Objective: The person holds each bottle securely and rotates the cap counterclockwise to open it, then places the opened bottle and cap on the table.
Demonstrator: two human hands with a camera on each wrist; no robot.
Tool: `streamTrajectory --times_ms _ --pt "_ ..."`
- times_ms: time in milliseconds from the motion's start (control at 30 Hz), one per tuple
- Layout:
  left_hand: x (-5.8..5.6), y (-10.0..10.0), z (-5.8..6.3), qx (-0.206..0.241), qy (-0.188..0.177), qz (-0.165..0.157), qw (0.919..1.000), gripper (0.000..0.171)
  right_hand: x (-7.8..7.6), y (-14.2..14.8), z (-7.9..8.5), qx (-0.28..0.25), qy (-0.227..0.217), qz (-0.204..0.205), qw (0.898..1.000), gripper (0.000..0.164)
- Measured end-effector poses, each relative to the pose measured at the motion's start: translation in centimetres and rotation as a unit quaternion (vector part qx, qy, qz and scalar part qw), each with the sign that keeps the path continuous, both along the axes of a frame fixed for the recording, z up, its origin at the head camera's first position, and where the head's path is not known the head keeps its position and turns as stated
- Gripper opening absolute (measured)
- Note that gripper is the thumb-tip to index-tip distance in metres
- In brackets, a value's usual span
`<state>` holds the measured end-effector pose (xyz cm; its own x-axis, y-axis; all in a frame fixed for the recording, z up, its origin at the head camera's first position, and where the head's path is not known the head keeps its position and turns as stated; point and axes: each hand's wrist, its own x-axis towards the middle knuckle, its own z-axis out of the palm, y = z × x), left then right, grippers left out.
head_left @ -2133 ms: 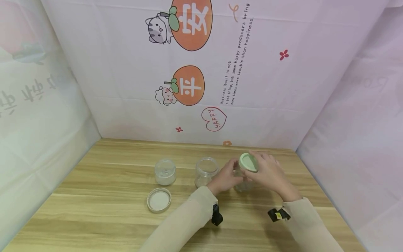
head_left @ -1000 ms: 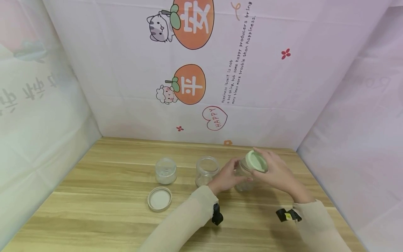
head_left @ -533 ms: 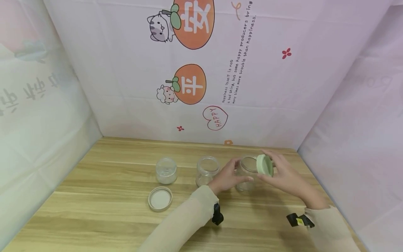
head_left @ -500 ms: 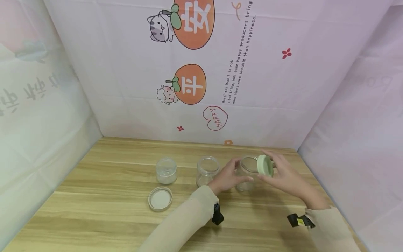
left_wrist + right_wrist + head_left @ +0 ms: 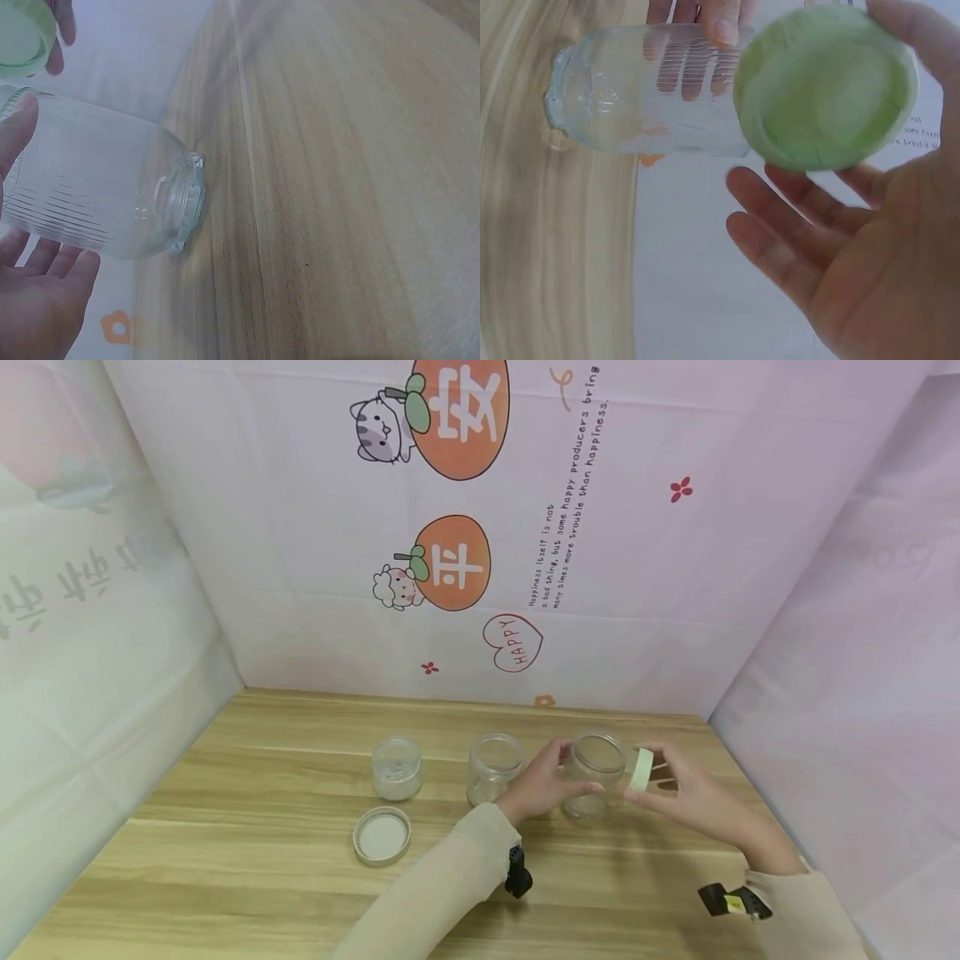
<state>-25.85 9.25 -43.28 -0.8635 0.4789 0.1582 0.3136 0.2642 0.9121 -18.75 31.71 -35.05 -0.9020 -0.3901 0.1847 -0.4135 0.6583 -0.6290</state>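
A clear ribbed glass jar [image 5: 596, 768] stands upright on the right part of the table, its mouth uncovered. My left hand [image 5: 543, 783] holds it from the left, thumb in front and fingers behind, as the left wrist view also shows. Just right of the jar's rim, my right hand [image 5: 693, 797] pinches a pale green lid [image 5: 642, 770] between thumb and fingers. The lid is turned on edge, apart from the jar. In the right wrist view the lid [image 5: 825, 86] shows its round face, while the other fingers [image 5: 780, 247] spread loosely below it.
Left of my left hand stands a second clear jar [image 5: 495, 764], uncovered and partly hidden by that hand. Farther left is a shorter clear jar [image 5: 396, 770], with a beige lid [image 5: 382, 836] lying in front of it. Printed cloth walls [image 5: 615, 660] enclose the wooden table [image 5: 247, 827].
The green lid has come off the jar's mouth and moved right and down in my right hand, turning onto its edge. My left hand has stayed on the jar.
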Motion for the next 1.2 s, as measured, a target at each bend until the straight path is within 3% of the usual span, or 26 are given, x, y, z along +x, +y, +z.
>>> streamTrajectory --times_ms 233,400,567,767,933,1200 --pt "0.0 0.2 -0.4 0.003 0.008 -0.002 1.0 0.082 0.7 0.6 -1.3 -0.001 -0.061 0.033 0.998 0.073" --pt "0.0 0.2 -0.4 0.0 0.009 0.002 1.0 0.081 1.0 0.9 -2.6 -0.003 -0.104 0.084 0.991 0.078" --pt "0.1 0.2 -0.2 0.0 0.005 0.005 1.0 0.082 1.3 0.7 -3.7 -0.001 -0.144 0.1 0.985 0.073" --pt "0.0 0.1 -0.3 0.003 0.009 0.001 1.0 0.083 1.4 0.1 -5.3 0.013 -0.13 0.115 0.985 0.071" --pt "-0.2 0.0 -0.5 0.004 0.012 -0.004 0.9999 0.083 1.4 -0.3 -6.7 -0.01 -0.137 0.139 0.981 0.071" --pt "-0.3 0.0 -0.4 0.001 0.013 -0.001 0.9999 0.085 1.4 -0.5 -7.7 0.008 -0.15 0.129 0.98 0.077"
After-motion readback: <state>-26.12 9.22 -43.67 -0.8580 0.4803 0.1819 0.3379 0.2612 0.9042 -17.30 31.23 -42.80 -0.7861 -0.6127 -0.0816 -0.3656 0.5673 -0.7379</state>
